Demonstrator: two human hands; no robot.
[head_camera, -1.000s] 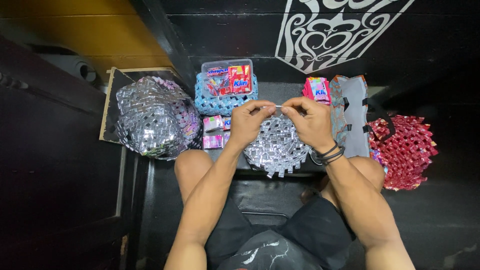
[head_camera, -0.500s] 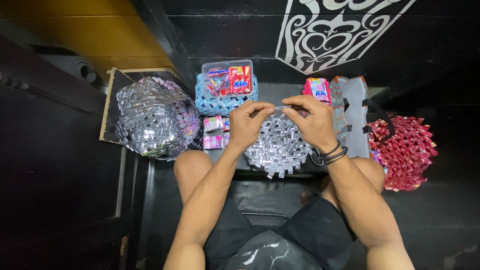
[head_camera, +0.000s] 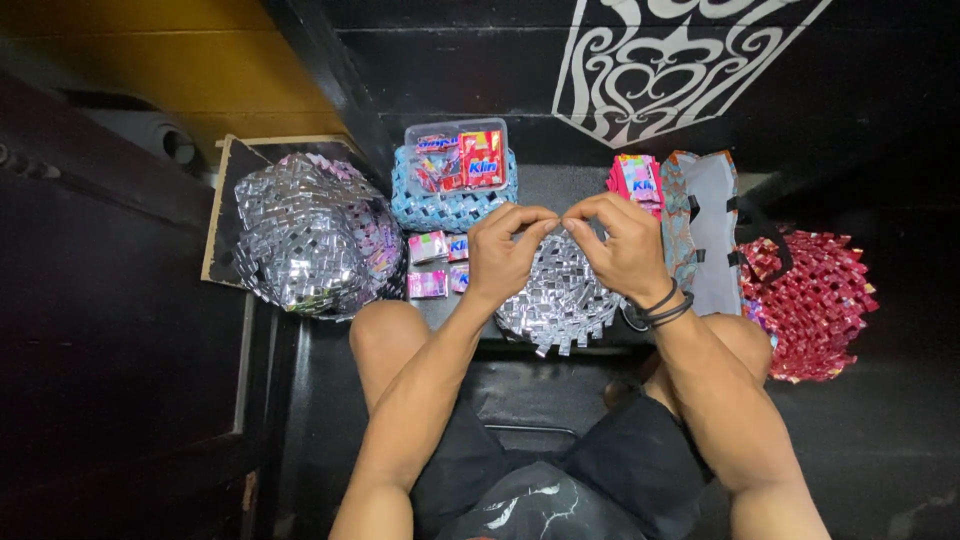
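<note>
Hands (head_camera: 510, 250) pinched on silver weave (head_camera: 560, 295)

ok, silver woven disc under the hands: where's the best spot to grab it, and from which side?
Probably the near fringed edge of the silver woven disc: it lies flat, loose strip ends stick out toward the person, and that rim is free. The left hand and right hand pinch its far edge, so come from the near side.
</note>
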